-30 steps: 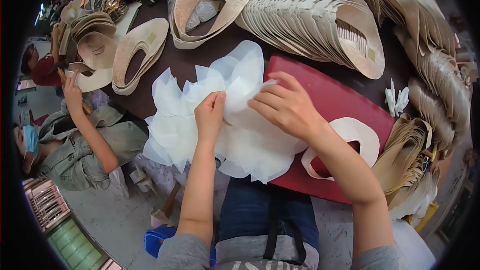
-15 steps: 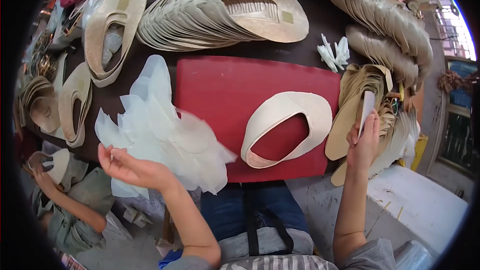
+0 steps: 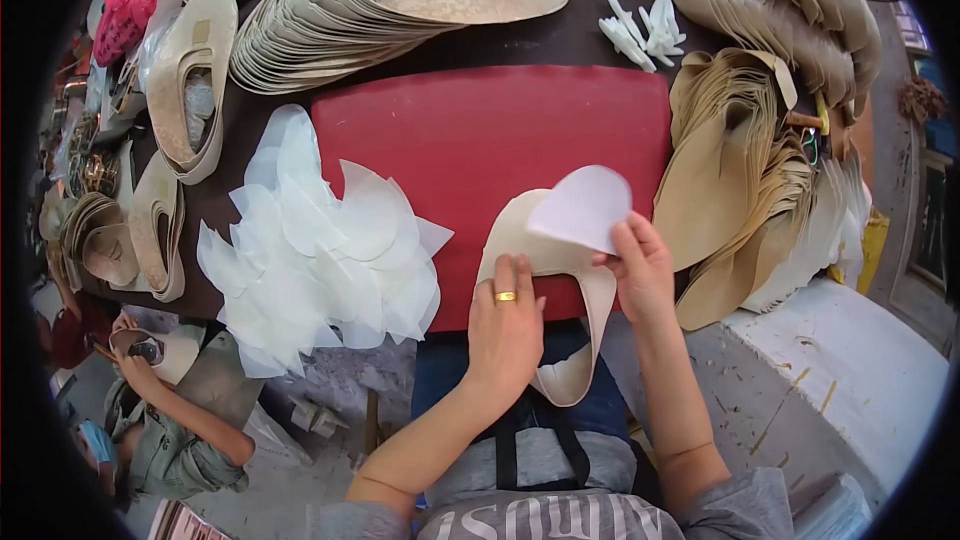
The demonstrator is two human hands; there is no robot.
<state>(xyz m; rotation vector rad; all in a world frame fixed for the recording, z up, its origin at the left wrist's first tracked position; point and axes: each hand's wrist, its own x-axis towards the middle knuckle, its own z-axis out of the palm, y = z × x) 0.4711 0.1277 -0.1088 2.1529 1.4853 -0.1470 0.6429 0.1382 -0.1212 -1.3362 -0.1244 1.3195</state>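
Note:
A cream shoe upper (image 3: 520,224) lies at the near edge of the red mat (image 3: 470,130), its wide toe part on the mat and its looped back (image 3: 566,380) hanging over the edge. My left hand (image 3: 507,325), with a gold ring, rests palm down on the upper, fingers stretched along its left side. My right hand (image 3: 640,265) pinches a thin, pale lilac half-oval piece (image 3: 590,205) by its right corner. This piece is above the upper's toe and covers part of it; I cannot tell whether they touch.
Translucent white leaf-shaped sheets (image 3: 320,250) are piled left of the mat. Stacked uppers (image 3: 330,30) stand behind, and tan pieces (image 3: 725,160) lie to the right. White strips (image 3: 643,32) lie at the back right. A co-worker (image 3: 190,430) handles an upper at the lower left.
My left hand has moved from beside the translucent sheets onto the upper. The upper has turned and shifted toward me. My right hand has brought the half-oval piece leftward over it.

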